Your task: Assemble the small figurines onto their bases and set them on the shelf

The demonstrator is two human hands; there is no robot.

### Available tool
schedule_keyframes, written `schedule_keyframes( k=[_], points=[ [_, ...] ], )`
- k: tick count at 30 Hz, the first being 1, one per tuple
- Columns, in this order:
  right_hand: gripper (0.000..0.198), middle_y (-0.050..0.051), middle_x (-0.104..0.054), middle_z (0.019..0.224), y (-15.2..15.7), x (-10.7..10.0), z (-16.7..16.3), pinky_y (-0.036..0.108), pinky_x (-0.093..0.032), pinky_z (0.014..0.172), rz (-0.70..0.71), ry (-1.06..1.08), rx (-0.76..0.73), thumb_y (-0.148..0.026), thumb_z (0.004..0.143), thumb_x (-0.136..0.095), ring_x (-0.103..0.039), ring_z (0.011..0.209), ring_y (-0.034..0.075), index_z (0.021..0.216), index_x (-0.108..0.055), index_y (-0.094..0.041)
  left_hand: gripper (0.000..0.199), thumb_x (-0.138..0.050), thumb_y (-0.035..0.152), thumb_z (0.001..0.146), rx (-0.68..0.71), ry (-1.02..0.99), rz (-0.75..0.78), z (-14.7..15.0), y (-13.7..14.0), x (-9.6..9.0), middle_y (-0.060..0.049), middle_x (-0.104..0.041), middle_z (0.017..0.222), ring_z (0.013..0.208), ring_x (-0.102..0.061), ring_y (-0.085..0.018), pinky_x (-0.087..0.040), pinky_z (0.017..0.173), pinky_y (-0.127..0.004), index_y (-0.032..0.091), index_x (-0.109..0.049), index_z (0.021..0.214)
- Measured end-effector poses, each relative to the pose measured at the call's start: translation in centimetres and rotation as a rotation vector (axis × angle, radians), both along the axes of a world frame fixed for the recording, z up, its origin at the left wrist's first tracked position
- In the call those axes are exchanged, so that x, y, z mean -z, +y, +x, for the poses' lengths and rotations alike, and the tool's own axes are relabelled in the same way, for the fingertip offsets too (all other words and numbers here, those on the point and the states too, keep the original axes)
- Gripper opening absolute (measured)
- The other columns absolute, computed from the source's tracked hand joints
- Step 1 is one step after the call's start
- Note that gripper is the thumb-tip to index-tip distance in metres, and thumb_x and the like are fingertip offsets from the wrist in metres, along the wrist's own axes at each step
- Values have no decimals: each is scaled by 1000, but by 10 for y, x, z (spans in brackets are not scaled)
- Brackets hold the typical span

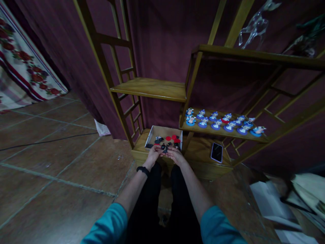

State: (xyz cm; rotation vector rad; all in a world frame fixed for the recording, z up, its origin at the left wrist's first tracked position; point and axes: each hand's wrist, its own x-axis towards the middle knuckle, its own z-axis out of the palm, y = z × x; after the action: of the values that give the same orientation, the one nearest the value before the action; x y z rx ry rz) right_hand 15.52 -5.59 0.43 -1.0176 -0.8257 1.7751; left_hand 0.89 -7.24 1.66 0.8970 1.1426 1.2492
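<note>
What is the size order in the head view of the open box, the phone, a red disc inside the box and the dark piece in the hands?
1. Open box
2. Phone
3. Red disc and dark piece: not ranked; they look close in size, and the piece is partly covered.

Left fingers (157, 149) and right fingers (170, 151) holding dark piece (164, 148), open box (159, 130), figurines (216, 125)

Black piece (164, 148), red discs (174, 137), maroon curtain (162, 57), red-flowered white cloth (37, 73)
</note>
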Motion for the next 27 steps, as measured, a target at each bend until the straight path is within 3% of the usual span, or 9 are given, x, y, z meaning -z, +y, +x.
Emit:
schedule_keyframes(
  k=[5,11,19,23,27],
  points=[
    [25,2,-68,70,1,1,1,27,-52,66,2,-23,-42,-13,65,-66,-64,63,12,90,-62,-17,31,-71,20,62,5,-15,-22,1,-1,0,1,-61,65,58,-64,-13,-48,53,-23,17,-46,81],
    [24,0,-64,59,3,-1,1,23,-51,58,-78,-66,37,-9,68,-59,-59,52,10,90,-62,-16,29,-68,28,66,28,21,-38,2,-2,-2,2,-60,64,58,-64,-14,-48,51,-23,18,-45,81],
    [22,1,-63,58,0,-8,1,21,-50,53,-103,-83,11,-5,70,-53,-55,47,8,89,-62,-14,25,-62,35,73,59,74,-43,0,2,-2,-2,-63,66,45,-56,-9,-36,40,-17,12,-58,84],
    [19,0,-61,54,0,-7,-1,19,-48,49,-104,-94,3,-5,70,-52,-53,45,8,84,-62,-14,26,-61,37,72,64,118,-60,-3,3,-3,0,-58,54,36,-48,-6,-27,34,-16,12,-59,77],
    [18,-1,-61,53,-1,-8,-2,19,-46,48,-97,-99,-9,-5,70,-52,-52,43,7,81,-63,-15,19,-62,30,71,89,79,-104,-5,3,-5,0,-58,51,35,-50,-7,-27,33,-15,12,-57,73]
  ],
)
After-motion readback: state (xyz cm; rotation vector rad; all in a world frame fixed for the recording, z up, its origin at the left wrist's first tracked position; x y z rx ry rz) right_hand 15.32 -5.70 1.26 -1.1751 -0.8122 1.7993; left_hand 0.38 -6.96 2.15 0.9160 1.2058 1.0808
